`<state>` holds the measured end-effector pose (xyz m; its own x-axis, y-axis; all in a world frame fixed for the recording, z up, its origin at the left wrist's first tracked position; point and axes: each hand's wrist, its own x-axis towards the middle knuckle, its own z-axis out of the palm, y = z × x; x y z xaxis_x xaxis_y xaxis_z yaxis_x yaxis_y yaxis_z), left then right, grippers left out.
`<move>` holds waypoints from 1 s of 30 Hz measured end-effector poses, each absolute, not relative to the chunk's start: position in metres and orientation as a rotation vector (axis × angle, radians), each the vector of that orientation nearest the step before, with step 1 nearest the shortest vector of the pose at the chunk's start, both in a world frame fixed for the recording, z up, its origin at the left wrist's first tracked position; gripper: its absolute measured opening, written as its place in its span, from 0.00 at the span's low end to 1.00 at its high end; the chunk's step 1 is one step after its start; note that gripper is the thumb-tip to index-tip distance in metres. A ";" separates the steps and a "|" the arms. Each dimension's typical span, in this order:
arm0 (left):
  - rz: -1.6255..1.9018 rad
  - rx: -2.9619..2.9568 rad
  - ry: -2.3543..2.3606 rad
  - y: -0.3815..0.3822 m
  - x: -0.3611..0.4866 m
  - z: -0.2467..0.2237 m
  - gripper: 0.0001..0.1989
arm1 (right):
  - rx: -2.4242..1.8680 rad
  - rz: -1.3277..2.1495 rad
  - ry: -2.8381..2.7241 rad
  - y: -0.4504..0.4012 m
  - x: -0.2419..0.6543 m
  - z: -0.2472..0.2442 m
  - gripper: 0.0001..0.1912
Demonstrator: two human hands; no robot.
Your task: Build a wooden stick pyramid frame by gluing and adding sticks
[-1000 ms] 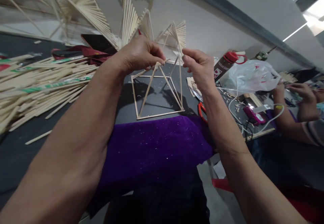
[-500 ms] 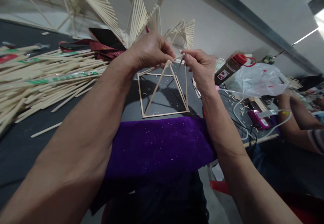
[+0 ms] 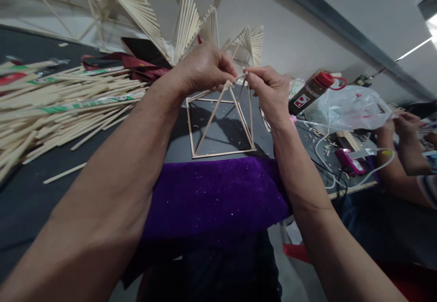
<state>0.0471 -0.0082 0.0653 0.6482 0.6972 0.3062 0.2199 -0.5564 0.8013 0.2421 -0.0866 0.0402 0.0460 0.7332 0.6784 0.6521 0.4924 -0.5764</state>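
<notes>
Dark grey counter [image 3: 27,202] runs along a pale wall [image 3: 283,42] in front of you. On it, straight ahead and between your forearms, stands the stick frame [image 3: 210,120], its four-sided base lying flat and its slanting sticks meeting in a peak. Your left hand [image 3: 205,67] is closed at that peak, thumb and fingertips pinching it. Your right hand [image 3: 269,85], just beside it, pinches a thin piece [image 3: 246,72] between thumb and forefinger; the tips are too small and dim to say for certain what it is.

Nearest you, purple cloth [image 3: 218,197] dotted with pale specks lies just short of the base. To your left spreads a pile of sticks [image 3: 61,110], with one loose stick [image 3: 64,173] apart from it and a maroon strap [image 3: 111,57] behind. Fan-shaped stick models [image 3: 186,24] stand against the wall. To your right, a brown bottle [image 3: 309,92] with a red cap leans beside a clear plastic bag [image 3: 355,108]. Nearer you sits a magenta device [image 3: 351,162], and past it another person's hand [image 3: 408,122] is raised.
</notes>
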 end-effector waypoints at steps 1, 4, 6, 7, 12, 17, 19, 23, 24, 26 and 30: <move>0.817 2.105 0.716 -0.008 0.047 0.065 0.14 | -1.200 0.096 -1.653 -0.086 0.242 0.040 0.11; 0.828 2.105 0.716 -0.008 0.048 0.065 0.12 | -1.215 0.090 -1.652 -0.086 0.243 0.040 0.13; 0.831 2.098 0.713 -0.008 0.049 0.065 0.12 | -1.238 0.087 -1.650 -0.085 0.243 0.039 0.14; 0.838 2.090 0.719 -0.008 0.049 0.065 0.12 | -1.249 0.087 -1.649 -0.085 0.243 0.040 0.14; 0.791 2.078 0.733 -0.011 0.047 0.068 0.14 | -1.249 0.103 -1.640 -0.085 0.242 0.040 0.14; 0.801 2.060 0.743 -0.012 0.048 0.068 0.12 | -1.253 0.111 -1.645 -0.085 0.242 0.042 0.14; 0.826 2.050 0.743 -0.011 0.050 0.066 0.11 | -1.249 0.113 -1.642 -0.086 0.242 0.042 0.14; 0.851 2.049 0.730 -0.008 0.053 0.064 0.09 | -1.249 0.086 -1.656 -0.088 0.241 0.044 0.13; 0.855 2.054 0.726 -0.008 0.053 0.064 0.09 | -1.248 0.075 -1.662 -0.089 0.240 0.045 0.12; 0.852 2.070 0.715 -0.009 0.052 0.066 0.09 | -1.250 0.058 -1.670 -0.091 0.238 0.046 0.12; 0.816 2.076 0.714 -0.011 0.051 0.068 0.09 | -1.262 0.067 -1.676 -0.094 0.236 0.050 0.13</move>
